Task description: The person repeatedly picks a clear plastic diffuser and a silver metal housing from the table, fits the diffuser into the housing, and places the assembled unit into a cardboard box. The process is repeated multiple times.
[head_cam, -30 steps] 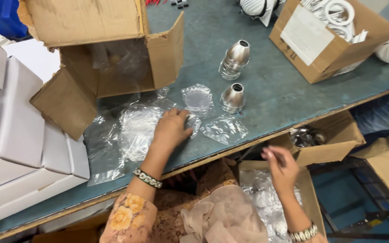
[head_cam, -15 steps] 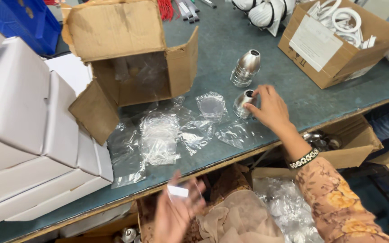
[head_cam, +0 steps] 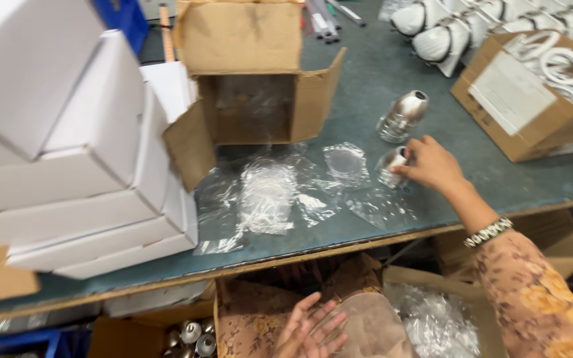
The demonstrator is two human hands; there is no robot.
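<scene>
While right hand fingertips pinch near metal fitting, second fitting just beyond fingers: grip body squarely, avoid plastic bags. Left hand fingers spread, empty.

Small silvery metal lamp cup, tilted on the green-grey tabletop just beside clear plastic bags.

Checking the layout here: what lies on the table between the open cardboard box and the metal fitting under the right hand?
In the head view, crumpled clear plastic bags lie there on the green table.
</scene>
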